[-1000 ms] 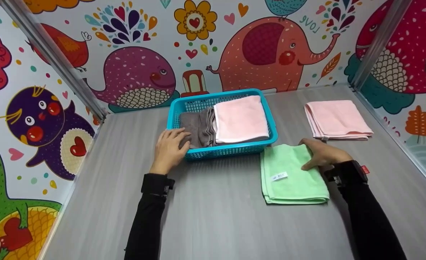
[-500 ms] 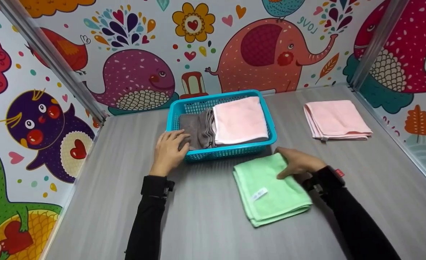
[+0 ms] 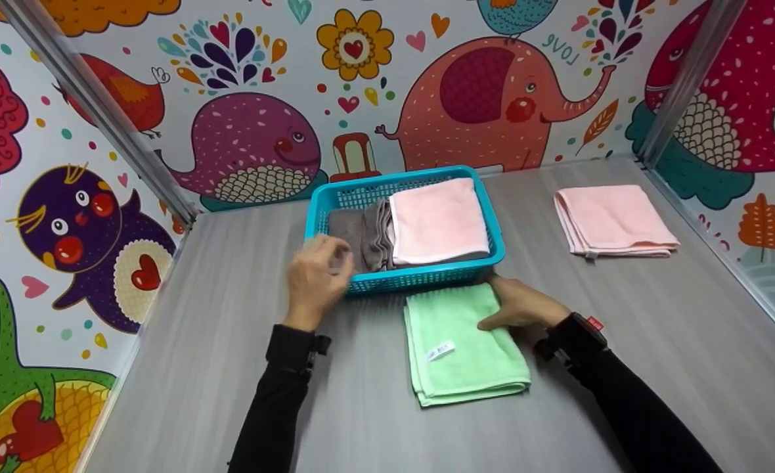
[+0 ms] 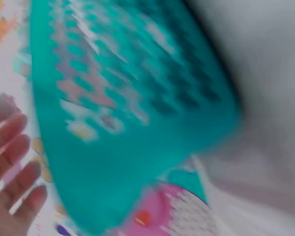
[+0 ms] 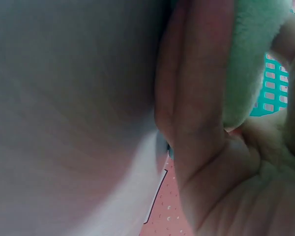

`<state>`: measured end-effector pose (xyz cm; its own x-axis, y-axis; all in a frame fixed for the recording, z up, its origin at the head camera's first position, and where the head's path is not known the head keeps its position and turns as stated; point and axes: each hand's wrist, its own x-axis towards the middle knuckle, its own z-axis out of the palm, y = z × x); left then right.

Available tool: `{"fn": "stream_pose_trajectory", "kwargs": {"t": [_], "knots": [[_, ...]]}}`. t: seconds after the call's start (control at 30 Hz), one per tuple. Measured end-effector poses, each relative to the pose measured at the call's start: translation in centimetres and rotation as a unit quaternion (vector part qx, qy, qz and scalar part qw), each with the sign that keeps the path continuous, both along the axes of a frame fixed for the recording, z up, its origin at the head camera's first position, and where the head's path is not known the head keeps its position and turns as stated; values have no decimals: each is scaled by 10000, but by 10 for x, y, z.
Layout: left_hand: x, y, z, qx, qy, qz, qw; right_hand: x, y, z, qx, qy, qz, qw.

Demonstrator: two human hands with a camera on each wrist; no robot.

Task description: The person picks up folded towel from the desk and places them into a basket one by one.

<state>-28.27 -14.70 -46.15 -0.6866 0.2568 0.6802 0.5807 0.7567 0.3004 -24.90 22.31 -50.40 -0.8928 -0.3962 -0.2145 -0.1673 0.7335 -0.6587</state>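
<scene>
1. Tabletop of flat grey, streaked material (image 3: 361, 394) is seen nearest, with everything set out on it.
2. Folded pale-green fabric towel (image 3: 456, 355) is held just in front of the basket; small white label (image 3: 440, 351) is left facing up. Whether the towel is fully off the surface cannot be told.
3. Towel's right side is grasped by the right hand (image 3: 522, 305), thumb over the top, fingers tucked under, as shown in the right wrist view.
4. Nothing is gripped by the left hand (image 3: 318, 276); its fingers are loosely bent at the basket's left front corner. In the left wrist view, blurred, they are seen apart from the basket wall.
5. Turquoise perforated plastic basket (image 3: 420, 281) is placed behind the green towel. Inside, dark-grey folded towels (image 3: 348, 230) are packed at left, folded pale-pink towel (image 3: 439, 220) at right.
6. Second pale-pink folded towel (image 3: 614, 220) is left untouched, well apart, far right.
7. Wall printed with cartoon animals (image 3: 414, 79) is seen behind.
8. Step judged: green towel being positioned for loading. Next move likely calls for its free left edge to be taken by the left hand, then a level lift over the front rim, folds kept together.
</scene>
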Motion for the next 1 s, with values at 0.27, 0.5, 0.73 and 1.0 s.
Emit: {"fn": "stream_pose_trajectory", "kwargs": {"t": [0.27,0.5,0.73,1.0], "knots": [[40,55,-16,-1830,-3011,-127,9358,-3,2,0,-88,212,125,9997],[41,78,-45,-1289,-3923,-450,9096,-6,3,-3,-399,791,855,9924],[42,81,-54,-269,-4054,-1290,9046,-5,6,-4,-303,500,573,9966],[44,78,-55,235,-4302,-1662,8870,-4,9,-4,-270,95,235,9993]]}}
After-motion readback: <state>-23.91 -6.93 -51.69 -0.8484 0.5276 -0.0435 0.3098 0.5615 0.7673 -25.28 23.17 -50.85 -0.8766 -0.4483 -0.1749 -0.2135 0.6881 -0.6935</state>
